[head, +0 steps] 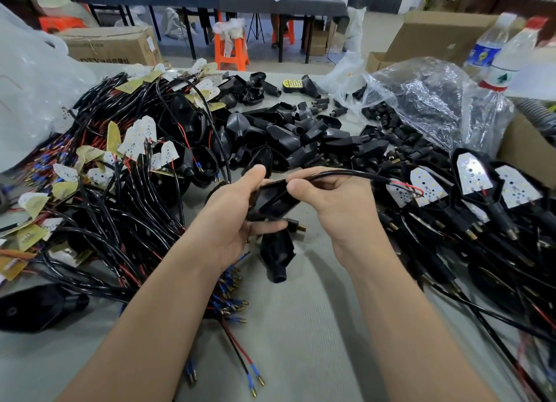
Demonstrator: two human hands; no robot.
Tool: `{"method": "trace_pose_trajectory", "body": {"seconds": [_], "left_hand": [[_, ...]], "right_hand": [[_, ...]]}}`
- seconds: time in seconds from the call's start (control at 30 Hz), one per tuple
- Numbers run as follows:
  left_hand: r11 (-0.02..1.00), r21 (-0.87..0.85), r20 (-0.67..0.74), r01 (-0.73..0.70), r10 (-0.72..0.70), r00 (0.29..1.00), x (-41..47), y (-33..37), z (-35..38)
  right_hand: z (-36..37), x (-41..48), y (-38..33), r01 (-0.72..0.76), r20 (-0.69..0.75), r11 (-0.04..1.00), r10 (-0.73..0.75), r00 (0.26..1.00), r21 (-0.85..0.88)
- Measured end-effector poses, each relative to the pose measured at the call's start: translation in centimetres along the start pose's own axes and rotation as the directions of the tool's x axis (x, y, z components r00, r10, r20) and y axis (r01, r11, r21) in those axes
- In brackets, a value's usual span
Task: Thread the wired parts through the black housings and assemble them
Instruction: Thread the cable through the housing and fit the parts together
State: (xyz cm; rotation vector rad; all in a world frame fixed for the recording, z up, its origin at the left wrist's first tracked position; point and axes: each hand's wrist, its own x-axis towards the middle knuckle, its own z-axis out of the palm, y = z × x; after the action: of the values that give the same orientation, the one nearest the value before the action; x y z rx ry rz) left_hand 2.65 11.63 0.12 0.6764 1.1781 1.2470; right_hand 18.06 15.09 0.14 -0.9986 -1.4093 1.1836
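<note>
My left hand (237,215) grips a black housing (275,201) above the middle of the table. My right hand (334,200) pinches a black sheathed wire (349,174) just right of the housing's top. That wire runs right to red and black leads at a white LED board (403,192). A small black stem with a brass tip (298,224) sticks out under the housing. Another empty black housing (278,252) lies on the table right below my hands.
A tangle of wired LED boards (120,173) fills the left side. Loose black housings (288,136) are piled at the centre back. Assembled units (493,197) lie on the right. A clear plastic bag (433,100), two water bottles (493,55) and cardboard boxes stand at the back right.
</note>
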Motion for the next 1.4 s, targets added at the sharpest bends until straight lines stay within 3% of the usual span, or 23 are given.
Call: {"method": "trace_pose_trajectory", "body": {"seconds": [0.13, 0.3, 0.5, 0.67, 0.73, 0.87, 0.9, 1.0, 1.07, 1.13, 1.2, 1.3, 1.4], "left_hand": [[0.997, 0.031, -0.023, -0.069, 0.07, 0.997, 0.3, 0.0, -0.5], [0.986, 0.031, -0.013, -0.161, 0.161, 0.987, 0.4, 0.1, -1.1], [0.979, 0.013, 0.057, -0.205, 0.204, 0.977, 0.3, -0.3, -0.7], [0.976, -0.103, 0.047, -0.19, 0.196, 0.98, 0.4, -0.2, -0.2], [0.969, -0.042, -0.045, -0.242, 0.24, 0.97, 0.4, -0.4, 0.0], [0.962, -0.068, -0.224, -0.263, 0.243, 0.944, 0.5, 0.0, -0.3], [0.963, -0.077, -0.255, -0.259, 0.232, 0.939, 0.6, 0.1, -0.5], [0.955, -0.066, -0.352, -0.288, 0.248, 0.903, 0.7, 0.3, -0.8], [0.929, -0.107, -0.456, -0.355, 0.271, 0.848, 0.7, 0.7, -1.4], [0.879, -0.21, -0.563, -0.428, 0.249, 0.788, 0.7, 1.6, -2.7], [0.811, -0.298, -0.639, -0.503, 0.222, 0.736, 0.8, 2.2, -4.1], [0.756, -0.366, -0.676, -0.543, 0.185, 0.713, 0.9, 2.4, -5.6], [0.775, -0.401, -0.653, -0.488, 0.131, 0.746, 1.0, 2.6, -6.7]], "right_hand": [[-0.5, 0.6, 0.4, -0.058, -0.258, 0.995, 0.035, 0.966, -0.081], [-0.5, 0.6, 0.5, -0.069, -0.408, 0.997, 0.056, 0.911, -0.018], [-0.3, 0.5, -0.1, -0.065, -0.138, 0.976, 0.095, 0.986, 0.206], [-0.4, 0.7, -0.5, -0.135, -0.129, 0.891, 0.209, 0.969, 0.433], [-0.2, 0.5, -0.5, -0.153, -0.093, 0.895, 0.209, 0.973, 0.419], [-0.6, 0.0, -0.5, -0.136, 0.166, 0.963, 0.098, 0.981, 0.233], [-0.5, -0.1, -0.5, -0.101, 0.171, 0.978, 0.069, 0.983, 0.184], [0.2, -0.1, -0.3, -0.058, -0.006, 0.983, 0.06, 0.998, 0.177], [0.2, 0.1, -0.4, -0.123, -0.058, 0.912, 0.158, 0.986, 0.392], [-0.5, 0.6, -0.6, -0.203, -0.017, 0.719, 0.286, 0.958, 0.664], [-1.6, 1.2, -0.7, -0.251, 0.037, 0.515, 0.389, 0.921, 0.82], [-2.4, 1.5, -1.0, -0.254, 0.108, 0.311, 0.419, 0.902, 0.916], [-2.7, 1.4, -1.2, -0.232, 0.104, 0.287, 0.399, 0.911, 0.929]]}}
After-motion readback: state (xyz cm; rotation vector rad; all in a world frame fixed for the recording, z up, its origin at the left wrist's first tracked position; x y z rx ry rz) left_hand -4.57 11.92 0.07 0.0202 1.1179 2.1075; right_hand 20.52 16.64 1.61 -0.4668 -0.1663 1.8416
